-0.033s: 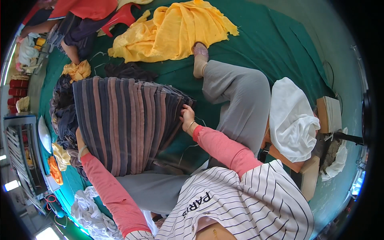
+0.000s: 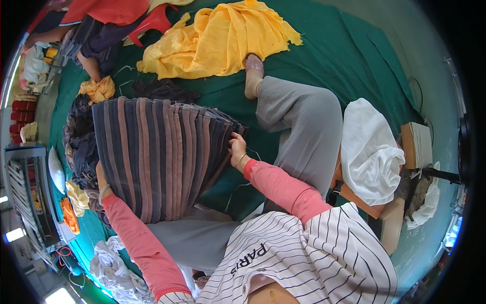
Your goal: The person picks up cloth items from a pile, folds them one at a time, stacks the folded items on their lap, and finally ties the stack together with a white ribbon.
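Left hand (image 2: 102,176): at the left edge of the cloth stack (image 2: 152,157), fingers hidden behind it, so can't tell how far open or whether it grips. Right hand (image 2: 237,148): half-closed, fingers bent against the stack's right edge; touching, firmness of grip not readable.

Stack sits in front of the person, between the hands: many folded layers, dark grey-blue and brownish mauve bands, fanning toward the right hand. Just beyond the near leg in grey trousers (image 2: 192,243); the other leg stretches forward to the right, foot in a glittery slipper (image 2: 254,62).

Around the stack: loose dark cloth heap (image 2: 81,137) against its left side, dark crumpled cloth (image 2: 164,90) just past its far edge, small orange-yellow bundle (image 2: 98,90) at far left. Large yellow cloth (image 2: 217,40) spread beyond, by the slipper. All on a green floor sheet (image 2: 354,55).

Outer ring: white cloth (image 2: 372,152) draped at right, white cloth pile (image 2: 119,268) lower left, co-worker's bare limb (image 2: 90,66) and red plastic chair (image 2: 154,25) top left.
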### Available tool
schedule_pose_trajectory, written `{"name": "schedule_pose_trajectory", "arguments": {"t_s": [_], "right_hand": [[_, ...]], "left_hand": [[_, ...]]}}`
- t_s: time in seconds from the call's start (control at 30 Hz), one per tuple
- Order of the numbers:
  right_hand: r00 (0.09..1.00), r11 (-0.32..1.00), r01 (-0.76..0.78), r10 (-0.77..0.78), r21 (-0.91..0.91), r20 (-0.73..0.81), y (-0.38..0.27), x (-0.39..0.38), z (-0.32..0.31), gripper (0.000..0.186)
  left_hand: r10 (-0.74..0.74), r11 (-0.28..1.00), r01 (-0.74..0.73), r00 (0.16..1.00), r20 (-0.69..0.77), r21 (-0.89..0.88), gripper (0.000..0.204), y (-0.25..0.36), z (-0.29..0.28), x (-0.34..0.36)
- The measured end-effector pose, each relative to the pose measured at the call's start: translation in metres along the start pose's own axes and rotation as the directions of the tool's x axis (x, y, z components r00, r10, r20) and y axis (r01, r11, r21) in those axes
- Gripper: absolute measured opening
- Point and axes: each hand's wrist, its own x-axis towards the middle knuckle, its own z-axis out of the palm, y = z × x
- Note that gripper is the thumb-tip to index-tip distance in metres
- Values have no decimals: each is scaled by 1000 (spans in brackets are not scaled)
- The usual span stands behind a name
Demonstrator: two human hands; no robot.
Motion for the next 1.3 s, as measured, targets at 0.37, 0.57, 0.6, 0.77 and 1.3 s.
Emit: {"name": "schedule_pose_trajectory", "arguments": {"t_s": [0.37,0.57,0.6,0.77,1.3], "right_hand": [[982,969,-113,142,220,-123,-6,-1,-2,40],[987,972,-124,141,198,-74,-5,4,-4,38],[987,972,-126,143,198,-74,-5,4,-4,38],[997,994,-60,64,88,-45,-6,-2,-3,39],[980,974,-156,173,165,-94,-1,13,-13,37]], "left_hand": [[-4,1000,4,1000,-3,0,37,0,-4,-2],[-16,998,18,999,38,-54,37,-1,-6,-2],[-25,997,27,999,38,-67,37,-2,-8,-3],[7,1000,-7,999,48,10,37,-8,-11,-1],[88,982,-103,992,95,157,36,-17,-22,7]]}}
